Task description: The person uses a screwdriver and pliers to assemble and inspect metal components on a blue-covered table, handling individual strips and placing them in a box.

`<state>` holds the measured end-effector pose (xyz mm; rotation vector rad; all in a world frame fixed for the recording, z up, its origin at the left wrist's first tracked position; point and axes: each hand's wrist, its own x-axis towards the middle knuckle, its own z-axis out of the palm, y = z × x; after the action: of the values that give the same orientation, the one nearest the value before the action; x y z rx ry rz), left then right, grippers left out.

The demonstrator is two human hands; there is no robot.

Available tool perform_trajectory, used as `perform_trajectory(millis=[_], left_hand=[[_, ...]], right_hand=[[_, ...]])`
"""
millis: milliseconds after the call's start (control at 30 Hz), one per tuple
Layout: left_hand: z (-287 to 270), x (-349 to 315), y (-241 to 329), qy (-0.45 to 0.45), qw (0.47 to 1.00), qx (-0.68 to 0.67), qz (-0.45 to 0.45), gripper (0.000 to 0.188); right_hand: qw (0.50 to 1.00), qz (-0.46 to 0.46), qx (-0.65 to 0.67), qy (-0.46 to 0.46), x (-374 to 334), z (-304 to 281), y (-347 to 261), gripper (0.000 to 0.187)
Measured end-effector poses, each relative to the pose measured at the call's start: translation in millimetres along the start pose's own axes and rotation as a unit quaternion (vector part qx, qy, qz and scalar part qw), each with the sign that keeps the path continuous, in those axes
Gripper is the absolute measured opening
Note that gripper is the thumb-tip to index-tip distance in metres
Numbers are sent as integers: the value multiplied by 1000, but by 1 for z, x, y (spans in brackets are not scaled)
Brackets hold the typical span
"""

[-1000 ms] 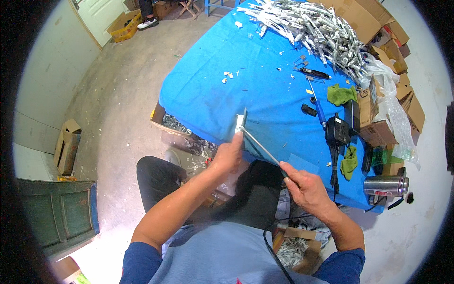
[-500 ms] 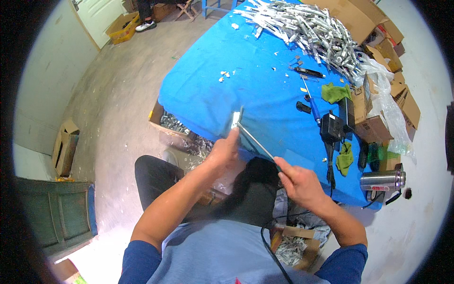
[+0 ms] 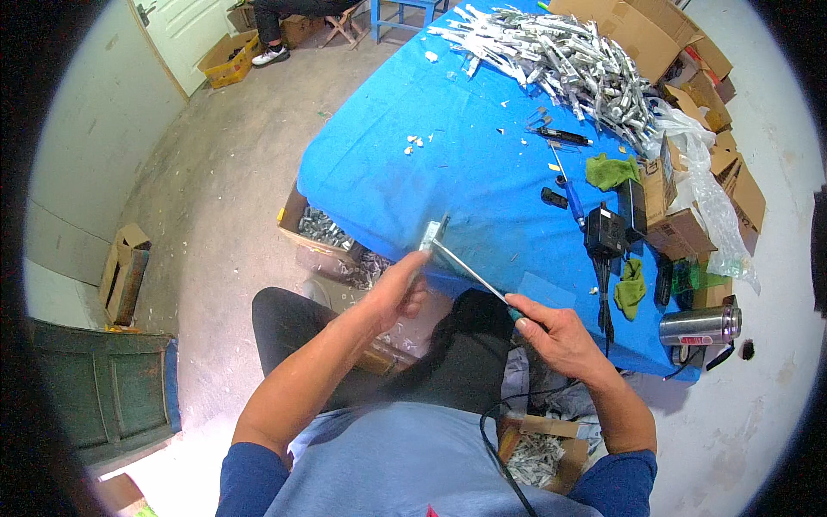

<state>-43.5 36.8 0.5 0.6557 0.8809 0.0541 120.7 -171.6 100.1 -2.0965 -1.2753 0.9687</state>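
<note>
Over the near edge of the blue-covered table, my left hand (image 3: 400, 289) is closed, with a small white and grey part (image 3: 431, 233) at its fingertips. The part's exact kind is blurred. My right hand (image 3: 560, 336) grips a screwdriver (image 3: 475, 275) by its dark green handle. Its long metal shaft slants up and left, and the tip meets the white part or lies right beside it. A large heap of white and grey strip-like parts (image 3: 577, 60) covers the far right of the table.
Along the table's right side lie a blue-handled screwdriver (image 3: 570, 200), a black power adapter (image 3: 605, 231), green cloths (image 3: 610, 171) and a steel flask (image 3: 699, 327). Cardboard boxes (image 3: 676, 211) line that edge. Below the left edge sits a box of small metal pieces (image 3: 323, 229). A person's leg (image 3: 269, 21) shows far off.
My left hand has come slightly down toward me with the part, and its lower fingers now show curled. The right hand has shifted slightly right and down, still gripping the screwdriver.
</note>
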Motion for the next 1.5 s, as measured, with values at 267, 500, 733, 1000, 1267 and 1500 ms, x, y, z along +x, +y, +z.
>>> perform_trajectory(millis=[267,500,733,1000,1267,1500], left_hand=[[2,14,1,-21,999,-39,-9,40],[5,15,-2,-28,995,-95,12,31],[8,20,-3,1,1000,-12,21,42],[14,24,-2,35,997,51,35,54],[3,31,-4,63,989,123,60,57],[-4,29,3,44,985,153,60,57]], right_hand=[[1000,-19,-18,12,2,-2,1,37],[993,-65,-86,45,4,-2,3,36],[976,-69,-201,44,8,-10,-9,36],[982,-146,-115,39,30,-22,16,37],[942,163,269,-120,35,-32,5,40],[971,109,209,-36,18,14,28,38]])
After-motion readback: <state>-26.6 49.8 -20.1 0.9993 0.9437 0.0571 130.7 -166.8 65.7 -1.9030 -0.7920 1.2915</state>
